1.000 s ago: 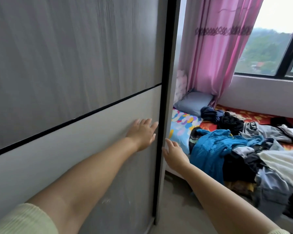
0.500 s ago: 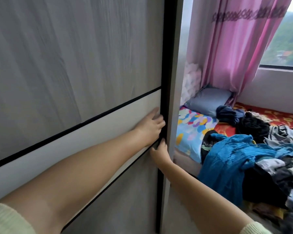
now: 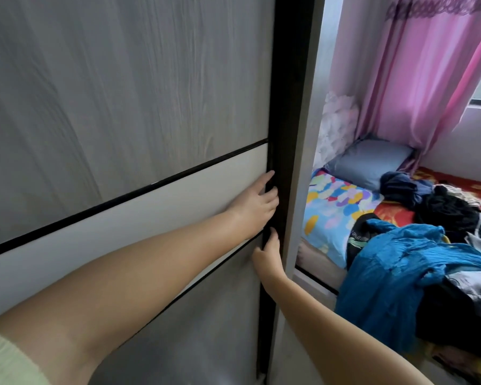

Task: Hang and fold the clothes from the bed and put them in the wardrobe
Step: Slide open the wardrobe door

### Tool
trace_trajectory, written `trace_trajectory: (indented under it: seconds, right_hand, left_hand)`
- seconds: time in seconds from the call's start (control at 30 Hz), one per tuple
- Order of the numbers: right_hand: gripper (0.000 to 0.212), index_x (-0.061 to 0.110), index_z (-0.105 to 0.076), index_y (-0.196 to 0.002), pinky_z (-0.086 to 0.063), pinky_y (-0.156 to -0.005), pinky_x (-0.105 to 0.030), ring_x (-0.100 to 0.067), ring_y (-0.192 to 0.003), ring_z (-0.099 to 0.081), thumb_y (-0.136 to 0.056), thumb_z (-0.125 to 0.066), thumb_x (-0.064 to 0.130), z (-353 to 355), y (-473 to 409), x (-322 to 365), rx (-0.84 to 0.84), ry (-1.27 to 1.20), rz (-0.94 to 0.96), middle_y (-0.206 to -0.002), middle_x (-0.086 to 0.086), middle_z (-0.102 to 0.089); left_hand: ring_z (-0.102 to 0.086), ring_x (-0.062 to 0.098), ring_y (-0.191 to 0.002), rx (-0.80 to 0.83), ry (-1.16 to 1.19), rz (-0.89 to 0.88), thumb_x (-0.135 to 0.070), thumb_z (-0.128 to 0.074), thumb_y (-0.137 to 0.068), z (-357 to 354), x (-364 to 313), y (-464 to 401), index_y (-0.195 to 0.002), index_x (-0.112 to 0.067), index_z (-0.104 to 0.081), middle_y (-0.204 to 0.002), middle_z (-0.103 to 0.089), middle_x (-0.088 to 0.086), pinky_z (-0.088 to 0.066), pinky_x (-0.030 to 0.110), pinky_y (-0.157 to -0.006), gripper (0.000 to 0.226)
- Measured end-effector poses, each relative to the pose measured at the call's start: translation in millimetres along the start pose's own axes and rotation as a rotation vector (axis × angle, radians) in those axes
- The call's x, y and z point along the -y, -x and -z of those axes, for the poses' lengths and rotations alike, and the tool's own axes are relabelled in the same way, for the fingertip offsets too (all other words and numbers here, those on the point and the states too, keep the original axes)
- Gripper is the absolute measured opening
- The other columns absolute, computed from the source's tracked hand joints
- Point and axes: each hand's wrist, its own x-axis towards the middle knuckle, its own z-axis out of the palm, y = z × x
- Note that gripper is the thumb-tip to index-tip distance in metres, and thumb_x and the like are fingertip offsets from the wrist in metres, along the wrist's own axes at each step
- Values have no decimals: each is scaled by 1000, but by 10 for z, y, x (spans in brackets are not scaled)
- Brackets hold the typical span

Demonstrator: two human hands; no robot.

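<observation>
Since earlier: left hand (image 3: 254,207) and right hand (image 3: 267,252) closed in, fingers hooked on wardrobe door (image 3: 128,107) edge; pull evenly sideways.

Two hands, the left hand (image 3: 254,207) and right hand (image 3: 267,254), meet one wardrobe door (image 3: 128,107). One pillow (image 3: 368,162), one pink curtain (image 3: 417,79) and one blue garment (image 3: 395,273) are seen.

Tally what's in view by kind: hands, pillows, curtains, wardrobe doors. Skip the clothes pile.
Hands: 2, left hand and right hand, both at the door's dark edge
Pillows: 2, grey pillow and multicoloured pillow
Curtains: 1, pink curtain
Wardrobe doors: 1, wardrobe door
Total: 6
</observation>
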Motion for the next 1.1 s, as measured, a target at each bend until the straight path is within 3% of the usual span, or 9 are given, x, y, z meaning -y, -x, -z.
trace_trajectory:
  seconds: [0.13, 0.23, 0.37, 0.73, 0.87, 0.93, 1.0, 1.1]
  right_hand:
    - [58, 14, -21, -149, -27, -112, -29, -18, -139, -31, -98, -48, 20, -80, 260, -61, 11, 59, 112, -151, -4, -30]
    - [53, 16, -36, -144, -37, -106, -30, -15, -127, -44, -96, -54, 29, -100, 373, -115, 36, 104, 160, -140, 0, -46]
    - [49, 17, -44, -140, -40, -93, -22, -11, -115, -50, -94, -57, 27, -169, 547, -51, 186, 95, 173, -129, 2, -53]
    - [51, 19, -41, -142, -40, -99, -24, -14, -119, -53, -95, -56, 30, -915, 1636, 102, 372, 89, 192, -133, -1, -53]
    - [46, 18, -44, -138, -41, -91, -19, -11, -113, -55, -95, -56, 28, -1195, 2069, 177, 461, 144, 244, -120, 4, -57]
    - [43, 18, -47, -134, -40, -81, -11, -6, -101, -56, -93, -59, 27, -1331, 2248, 233, 523, 181, 292, -110, 9, -58]
    - [37, 17, -52, -126, -41, -71, -5, -2, -92, -58, -91, -62, 26, -1460, 2357, 283, 584, 237, 340, -104, 10, -61]
    - [32, 17, -57, -116, -44, -75, -12, -6, -92, -61, -88, -66, 28, -1689, 2539, 345, 697, 339, 406, -103, 7, -65]
  left_hand:
    - [-37, 29, -130, -28, 113, 35, -21, -53, -94, 64, 4, 209, -122, -11, -58, -129, -51, 10, 8, 65, -107, 30]
    - [-42, 28, -122, -7, 171, 47, -15, -53, -94, 91, -10, 358, -111, -12, -64, -120, -56, 9, 7, 62, -109, 21]
    - [-44, 28, -121, 18, 200, 73, -12, -51, -94, 20, -41, 784, -108, -12, -65, -122, -56, 10, 5, 59, -111, 19]
    - [-39, 29, -126, 109, 235, 112, -9, -45, -97, 26, -265, 2242, -115, -9, -61, -129, -51, 12, -5, 54, -115, 25]
    - [-43, 28, -121, 120, 220, 89, -10, -43, -98, -16, -344, 2772, -117, -9, -60, -125, -53, 10, -19, 47, -114, 26]
    - [-53, 21, -107, 65, 204, 87, -16, -52, -92, -57, -362, 3087, -102, -17, -68, -109, -61, 1, -33, 38, -106, 19]
    - [-58, 13, -83, 42, 162, 99, -27, -70, -74, -53, -326, 3374, -73, -28, -71, -81, -64, -9, -45, 29, -90, 2]
    - [-57, 13, -70, 134, 135, 154, -31, -79, -58, -131, -373, 3786, -54, -26, -67, -64, -62, -11, -47, 27, -83, 14]
